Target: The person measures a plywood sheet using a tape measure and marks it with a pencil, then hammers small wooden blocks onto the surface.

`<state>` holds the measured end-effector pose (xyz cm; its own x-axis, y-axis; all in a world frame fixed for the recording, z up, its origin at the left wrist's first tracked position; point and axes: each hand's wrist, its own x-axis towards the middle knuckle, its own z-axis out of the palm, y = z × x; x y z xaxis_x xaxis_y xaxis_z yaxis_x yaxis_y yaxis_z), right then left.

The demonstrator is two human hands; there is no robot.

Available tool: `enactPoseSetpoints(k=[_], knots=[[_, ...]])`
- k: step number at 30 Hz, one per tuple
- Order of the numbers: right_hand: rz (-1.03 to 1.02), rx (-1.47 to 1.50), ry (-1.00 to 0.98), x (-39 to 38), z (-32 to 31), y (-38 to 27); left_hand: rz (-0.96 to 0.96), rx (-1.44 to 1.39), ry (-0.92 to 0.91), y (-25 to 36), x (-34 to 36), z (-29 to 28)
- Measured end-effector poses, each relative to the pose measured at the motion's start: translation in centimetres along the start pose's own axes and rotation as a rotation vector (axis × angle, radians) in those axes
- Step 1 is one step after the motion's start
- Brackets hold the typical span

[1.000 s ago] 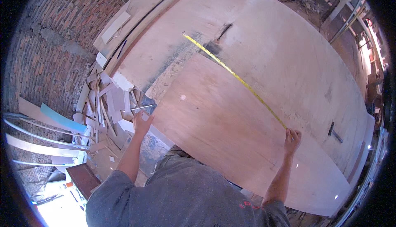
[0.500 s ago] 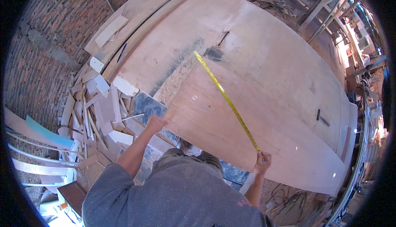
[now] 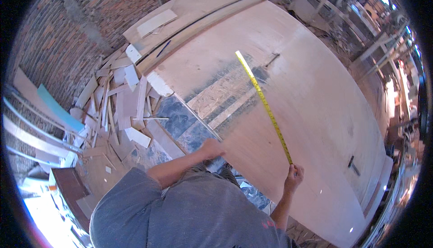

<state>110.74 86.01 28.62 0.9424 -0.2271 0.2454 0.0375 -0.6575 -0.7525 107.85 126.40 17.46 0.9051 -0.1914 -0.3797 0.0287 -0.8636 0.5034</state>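
My left hand point(image 3: 212, 149) is closed on the near left corner of a plywood sheet point(image 3: 270, 158), which lies over a broad wooden work surface. My right hand point(image 3: 293, 174) is closed around the near end of a yellow tape measure point(image 3: 269, 109). The tape stretches away to the far left across the sheet, its far end free beside a dark dusty patch. Any tape case is hidden in my fingers. Past the sheet's left edge, pale wooden strips point(image 3: 229, 111) and a dark dusty surface point(image 3: 180, 116) show.
Wood offcuts point(image 3: 122, 97) are heaped at the left, near a brick wall point(image 3: 90, 22). A dark hammer-like tool point(image 3: 354, 165) lies at the right, and a dark blue pen point(image 3: 163, 48) at the far left. A thin dark tool point(image 3: 273, 59) lies beyond the tape.
My left hand and the plywood sheet have moved to the right, uncovering more of the strips and dark surface. The tape is still out in my right hand. The whole view has turned somewhat.
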Motion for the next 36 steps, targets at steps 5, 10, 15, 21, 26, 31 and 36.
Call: enactPoseSetpoints(k=[5,10,15,21,26,31,36], knots=[[0.103,0.116,-0.112,2.2,2.7,0.3,0.029,-0.405,-0.08,5.5,-3.0,-2.7],[0.311,0.272,-0.244,3.2,6.7,-3.0,-0.052,-0.585,-0.028,-1.8,-5.9,-1.6],[0.223,0.287,-0.305,4.0,14.4,-4.7,-0.321,-0.448,0.072,-18.0,-12.0,-0.3],[0.353,0.294,-0.415,2.4,24.3,-15.3,-0.63,-0.548,0.217,-31.1,-20.8,-3.5],[0.635,0.388,-0.629,0.9,33.3,-25.7,-0.797,-0.691,0.284,-43.6,-24.1,-5.7],[1.084,0.786,-0.948,3.1,40.5,-30.7,-0.996,-0.826,0.481,-50.0,-23.2,-8.7],[0.635,0.936,-0.983,9.5,55.1,-39.3,-1.018,-0.959,0.423,-51.4,-19.9,-11.5]])
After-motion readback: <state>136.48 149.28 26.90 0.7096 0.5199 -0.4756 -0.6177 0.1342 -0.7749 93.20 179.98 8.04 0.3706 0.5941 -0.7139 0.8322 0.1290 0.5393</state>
